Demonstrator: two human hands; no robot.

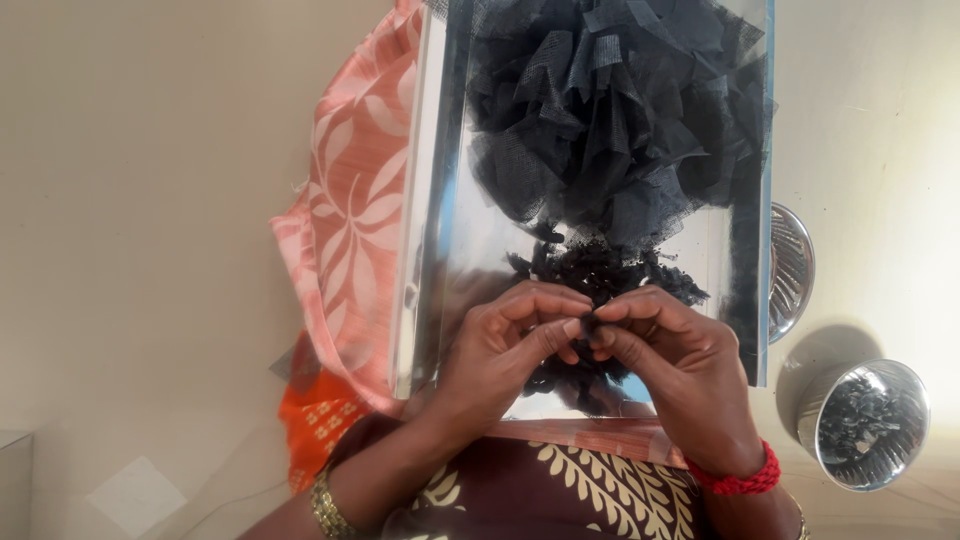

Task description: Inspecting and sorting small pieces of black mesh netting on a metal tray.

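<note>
While your left hand (505, 340) and right hand (665, 345) pinch together one small black net piece (590, 322) at lower centre of the frame, over the shiny tray (440, 220), I judge the next move needs steady fingertip pressure.

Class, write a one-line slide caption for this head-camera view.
Both hands, left hand and right hand, pinch a small black piece over a shiny tray of black netting.

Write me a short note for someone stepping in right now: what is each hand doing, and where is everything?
Left hand and right hand: fingertips together, pinching a small dark scrap.
Shiny tray on the lap: black net pieces heaped at the far end, a pile of small dark bits just beyond the fingers.
Steel cup to the right holds dark bits.
Much net remains.
</note>
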